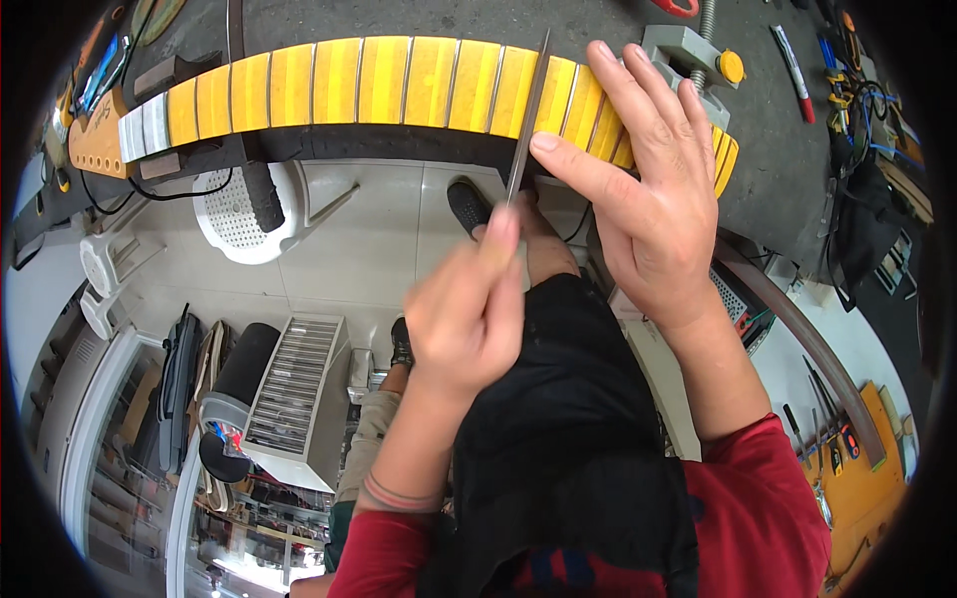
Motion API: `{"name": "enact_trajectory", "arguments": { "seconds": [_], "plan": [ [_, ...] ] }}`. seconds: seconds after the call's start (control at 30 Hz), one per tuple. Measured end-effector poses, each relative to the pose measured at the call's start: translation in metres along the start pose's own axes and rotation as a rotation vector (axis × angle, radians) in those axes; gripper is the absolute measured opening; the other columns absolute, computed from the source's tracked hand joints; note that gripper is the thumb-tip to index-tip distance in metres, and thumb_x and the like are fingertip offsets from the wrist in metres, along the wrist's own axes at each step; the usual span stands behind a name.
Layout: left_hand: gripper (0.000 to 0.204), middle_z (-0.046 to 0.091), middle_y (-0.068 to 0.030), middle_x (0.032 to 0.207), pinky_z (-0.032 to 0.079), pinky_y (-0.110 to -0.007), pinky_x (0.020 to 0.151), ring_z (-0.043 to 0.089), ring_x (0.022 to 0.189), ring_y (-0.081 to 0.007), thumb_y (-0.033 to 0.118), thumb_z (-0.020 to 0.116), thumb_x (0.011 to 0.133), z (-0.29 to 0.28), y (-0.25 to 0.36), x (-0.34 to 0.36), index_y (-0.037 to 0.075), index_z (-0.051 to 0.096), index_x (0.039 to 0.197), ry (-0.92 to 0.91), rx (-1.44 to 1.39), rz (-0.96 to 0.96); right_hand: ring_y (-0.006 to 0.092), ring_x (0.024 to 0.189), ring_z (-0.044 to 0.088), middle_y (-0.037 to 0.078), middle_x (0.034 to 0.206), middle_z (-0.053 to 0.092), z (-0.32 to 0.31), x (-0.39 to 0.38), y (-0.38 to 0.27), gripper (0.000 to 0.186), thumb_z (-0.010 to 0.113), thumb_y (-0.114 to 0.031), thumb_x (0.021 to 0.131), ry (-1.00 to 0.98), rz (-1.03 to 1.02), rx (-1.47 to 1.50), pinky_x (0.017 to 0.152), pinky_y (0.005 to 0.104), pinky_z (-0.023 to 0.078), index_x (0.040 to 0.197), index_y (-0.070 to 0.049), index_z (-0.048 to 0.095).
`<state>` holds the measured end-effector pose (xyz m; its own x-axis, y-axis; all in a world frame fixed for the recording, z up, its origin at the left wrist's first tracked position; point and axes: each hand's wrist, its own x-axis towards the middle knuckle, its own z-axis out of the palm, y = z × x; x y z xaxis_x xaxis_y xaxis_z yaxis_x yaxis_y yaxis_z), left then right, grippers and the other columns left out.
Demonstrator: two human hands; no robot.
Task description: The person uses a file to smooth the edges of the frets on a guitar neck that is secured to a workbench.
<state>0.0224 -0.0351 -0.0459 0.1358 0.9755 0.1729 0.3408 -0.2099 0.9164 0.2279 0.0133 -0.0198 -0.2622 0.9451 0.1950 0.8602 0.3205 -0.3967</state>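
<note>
A guitar neck point(334, 82) lies across the bench, its fretboard covered in yellow tape strips between the metal frets. Its tan headstock point(98, 140) is at the left, beside a few whitish strips. My left hand point(464, 309), blurred by motion, is closed around the near end of a slim dark file point(532, 110). The file crosses the fretboard right of its middle, pointing away from me. My right hand point(660, 189) rests with fingers extended over the right part of the neck, its thumb tip close beside the file.
On the dark workbench point(778, 169) are a metal clamp point(680, 48) with a yellow knob, behind my right fingers, and a red-capped marker point(793, 72). Pliers and cables lie at both sides. Below stand a white stool point(249, 214) and a rack of drawers point(296, 389).
</note>
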Motion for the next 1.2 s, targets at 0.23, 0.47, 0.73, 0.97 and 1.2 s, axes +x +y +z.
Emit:
{"name": "enact_trajectory", "arguments": {
  "seconds": [0.23, 0.47, 0.73, 0.97, 1.2],
  "plan": [
    [0.037, 0.073, -0.0177, 0.082, 0.053, -0.03, 0.058, 0.066, 0.06, -0.0232, -0.014, 0.071, 0.09, -0.032, 0.001, -0.073, -0.01, 0.071, 0.127, -0.015, -0.142, -0.167, 0.0454, 0.148, 0.055, 0.02, 0.161, 0.059, -0.001, 0.0, 0.0, 0.044, 0.067, -0.006, 0.095, -0.01, -0.009, -0.01, 0.125, 0.0619, 0.032, 0.128, -0.031, 0.081],
    [0.038, 0.065, -0.0044, 0.077, 0.048, -0.025, 0.055, 0.056, 0.059, -0.0078, -0.01, 0.058, 0.105, -0.02, -0.005, -0.051, -0.009, 0.063, 0.143, -0.09, -0.264, -0.18, 0.045, 0.147, 0.056, 0.02, 0.161, 0.059, -0.001, 0.0, -0.001, 0.044, 0.067, -0.007, 0.095, -0.011, 0.003, -0.001, 0.126, 0.0617, 0.032, 0.129, -0.03, 0.081],
    [0.038, 0.067, -0.0045, 0.087, 0.046, -0.022, 0.056, 0.056, 0.062, -0.0061, -0.009, 0.062, 0.105, -0.009, 0.005, 0.002, -0.009, 0.064, 0.142, -0.091, -0.243, -0.233, 0.0436, 0.147, 0.057, 0.019, 0.161, 0.059, -0.002, -0.001, 0.0, 0.044, 0.071, -0.009, 0.093, -0.01, 0.023, 0.003, 0.125, 0.0618, 0.034, 0.132, -0.029, 0.079],
    [0.036, 0.066, -0.003, 0.087, 0.045, -0.023, 0.056, 0.054, 0.063, -0.0045, -0.006, 0.065, 0.105, -0.014, 0.016, 0.006, -0.008, 0.066, 0.141, -0.099, -0.231, -0.357, 0.0432, 0.148, 0.056, 0.017, 0.162, 0.058, -0.001, 0.0, -0.003, 0.046, 0.075, -0.01, 0.091, -0.028, 0.052, 0.026, 0.125, 0.0614, 0.033, 0.132, -0.03, 0.079],
    [0.028, 0.081, -0.0213, 0.116, 0.062, -0.033, 0.087, 0.082, 0.095, -0.0236, -0.008, 0.071, 0.098, -0.028, 0.02, -0.028, -0.01, 0.074, 0.126, -0.1, -0.124, -0.366, 0.0421, 0.148, 0.056, 0.017, 0.162, 0.058, -0.001, 0.0, 0.0, 0.044, 0.075, -0.012, 0.092, -0.012, 0.036, 0.02, 0.125, 0.0612, 0.033, 0.133, -0.029, 0.079]
  ]
}}
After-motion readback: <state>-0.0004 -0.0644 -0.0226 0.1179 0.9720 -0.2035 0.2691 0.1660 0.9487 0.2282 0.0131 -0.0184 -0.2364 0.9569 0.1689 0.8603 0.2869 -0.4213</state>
